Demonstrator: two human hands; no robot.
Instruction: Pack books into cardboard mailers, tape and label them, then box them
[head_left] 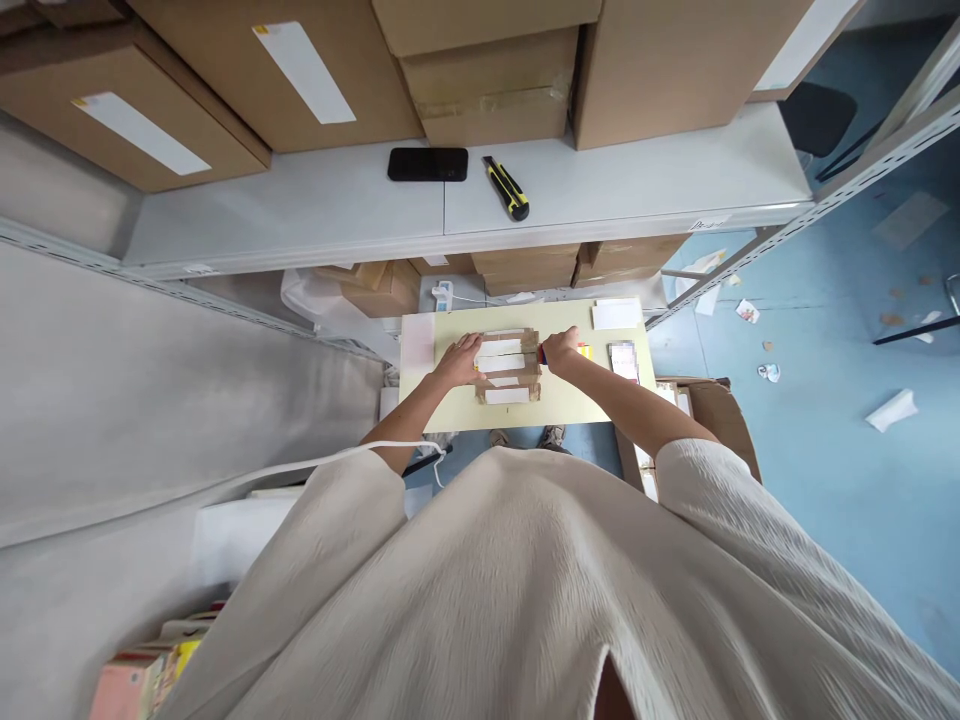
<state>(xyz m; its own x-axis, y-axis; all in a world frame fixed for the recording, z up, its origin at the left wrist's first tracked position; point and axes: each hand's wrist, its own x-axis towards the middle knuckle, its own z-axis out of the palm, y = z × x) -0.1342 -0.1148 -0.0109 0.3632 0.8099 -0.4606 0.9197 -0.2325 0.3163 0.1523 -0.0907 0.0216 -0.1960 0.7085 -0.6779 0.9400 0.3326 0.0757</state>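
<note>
A taped bundle (510, 362) lies on the pale yellow table (450, 412). It shows white strips with brown tape along them and over the ends. My left hand (459, 360) rests against its left end, fingers stretched over the edge. At the right end, my right hand (561, 348) is closed in a fist around something mostly hidden. Only a small red and blue bit of it shows by the bundle. Just right of that fist is a small yellow and red thing (586, 351) that I cannot identify.
White papers (615, 314) and a small printed packet (623, 360) lie on the table's right side. The grey shelf (330, 205) beyond bears cardboard boxes (487, 85), a black phone (427, 164) and a box cutter (506, 188). A white cable (300, 464) crosses at left.
</note>
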